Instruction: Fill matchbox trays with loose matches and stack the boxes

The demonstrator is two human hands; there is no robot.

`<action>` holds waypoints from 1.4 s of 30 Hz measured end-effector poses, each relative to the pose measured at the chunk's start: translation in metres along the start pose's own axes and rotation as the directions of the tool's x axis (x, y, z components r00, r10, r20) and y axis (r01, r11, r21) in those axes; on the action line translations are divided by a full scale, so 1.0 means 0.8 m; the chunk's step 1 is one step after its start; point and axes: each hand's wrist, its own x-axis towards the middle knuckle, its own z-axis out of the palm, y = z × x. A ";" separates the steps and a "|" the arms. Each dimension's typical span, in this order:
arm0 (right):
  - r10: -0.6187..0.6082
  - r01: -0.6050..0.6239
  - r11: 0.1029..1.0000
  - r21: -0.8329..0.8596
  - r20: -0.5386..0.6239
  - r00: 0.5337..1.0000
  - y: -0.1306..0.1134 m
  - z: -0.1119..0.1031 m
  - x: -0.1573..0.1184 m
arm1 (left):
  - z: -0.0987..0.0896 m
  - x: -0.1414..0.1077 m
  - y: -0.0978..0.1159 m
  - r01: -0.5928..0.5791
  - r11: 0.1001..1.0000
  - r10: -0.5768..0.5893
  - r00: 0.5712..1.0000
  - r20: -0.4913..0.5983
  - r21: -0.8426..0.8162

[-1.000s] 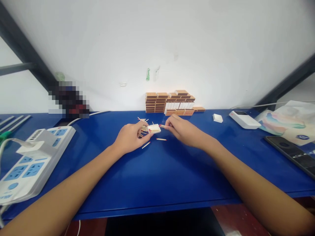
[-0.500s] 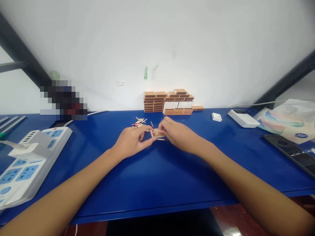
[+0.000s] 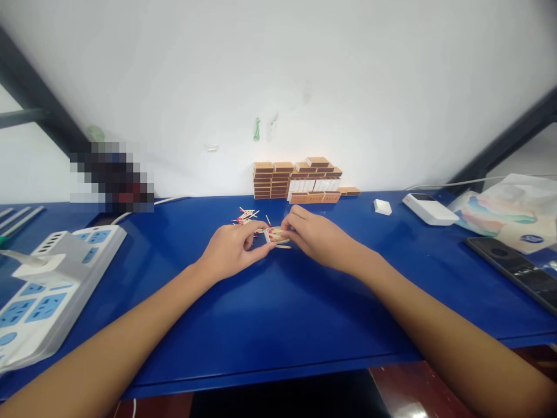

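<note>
From where I stood, the tray (image 3: 267, 237) was directly between the two hands, just above the table (image 3: 278, 325) or resting on it; I couldn't tell which. Its long axis ran side to side, one end towards each hand, and neither hand was clearly nearer, since both were right at it.

The left hand (image 3: 235, 247) had its thumb and forefinger parted by about the tray's width, holding the left end between them. The right hand (image 3: 313, 235) was nearly closed, thumb and forefinger drawn together at the other end; whether they gripped the sticks or merely pressed on them, I couldn't see.

The tray was small, white-walled and open on top. Pale matches (image 3: 278, 235) lay lengthwise inside, their red heads mostly towards the left hand. A loose match (image 3: 284, 247) lay just on the near side of it, and a scattered pile (image 3: 248, 215) lay beyond the left hand. Stacked matchboxes (image 3: 272, 183) stood against the wall (image 3: 369, 98).
</note>
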 end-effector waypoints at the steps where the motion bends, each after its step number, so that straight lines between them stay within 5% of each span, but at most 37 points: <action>1: -0.004 0.004 1.000 0.019 -0.010 1.000 -0.001 0.000 0.000 | 0.000 0.000 0.000 0.001 1.000 -0.001 1.000 0.001 -0.005; 19: -0.087 0.096 0.990 0.107 -0.092 0.992 -0.007 -0.001 -0.004 | 0.000 -0.001 0.004 -0.025 1.000 0.025 0.999 0.020 -0.012; 31: -0.026 0.040 0.993 0.114 -0.120 0.992 -0.003 -0.002 -0.004 | 0.000 0.000 0.004 0.004 0.999 -0.003 0.999 0.043 -0.037; 37: 0.006 0.021 0.994 0.103 -0.250 0.968 -0.005 -0.001 -0.001 | -0.002 0.004 -0.007 0.113 0.993 -0.109 0.989 -0.098 0.038; 42: 0.009 -0.005 0.989 0.145 -0.027 1.000 -0.002 0.006 -0.002 | -0.006 0.007 -0.018 0.213 0.976 -0.201 0.962 -0.184 0.045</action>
